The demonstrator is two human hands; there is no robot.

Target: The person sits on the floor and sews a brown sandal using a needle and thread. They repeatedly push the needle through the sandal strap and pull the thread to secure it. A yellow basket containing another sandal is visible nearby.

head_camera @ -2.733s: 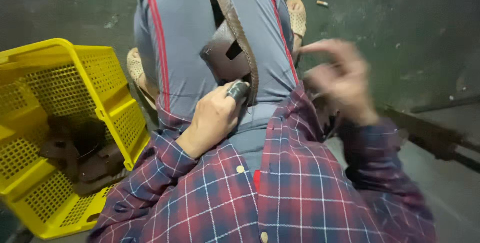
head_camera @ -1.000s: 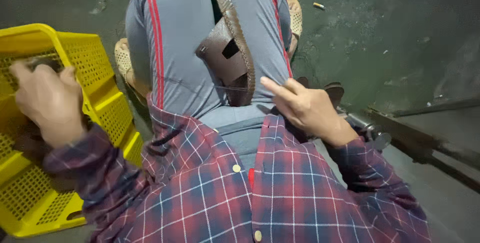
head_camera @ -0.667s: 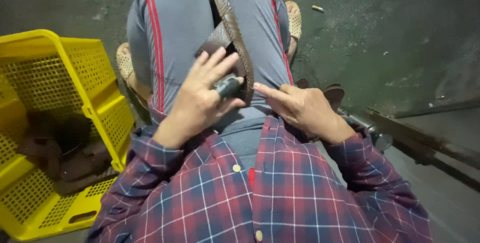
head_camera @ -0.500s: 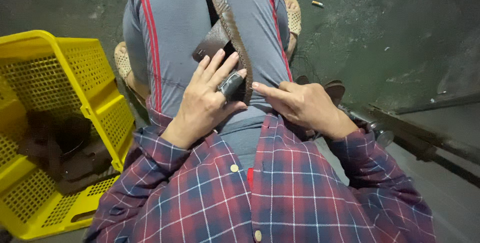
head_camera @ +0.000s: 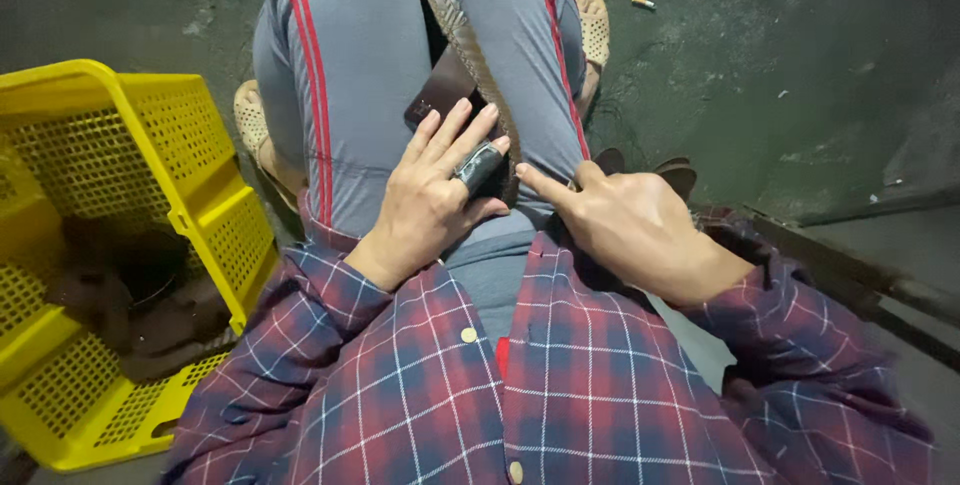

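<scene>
Shoe part: a dark brown leather shoe upper with a stitched tan edge [head_camera: 462,75] lies wedged between our grey, red-striped trouser legs [head_camera: 340,75], upper middle of the frame; we judge the thighs act as a clamp so it stays put while the hands work on it.
Left hand: our left hand [head_camera: 430,200] rests flat on the lower end of the leather piece, at centre frame, pressing it down against the lap.
Left fingers: spread wide and laid straight, not curled round anything; the middle finger wears a dark grey protective sleeve [head_camera: 478,167], likely guarding it from rubbing.
Right hand: our right hand [head_camera: 630,230] sits just right of centre, index fingertip touching the leather's edge beside the left hand.
Right fingers: index extended, the others loosely bent; we cannot tell whether they hide anything.
Basket: a yellow perforated plastic crate [head_camera: 215,215] stands at the left edge, close to our left knee for easy reach, holding dark brown leather pieces [head_camera: 140,295].
</scene>
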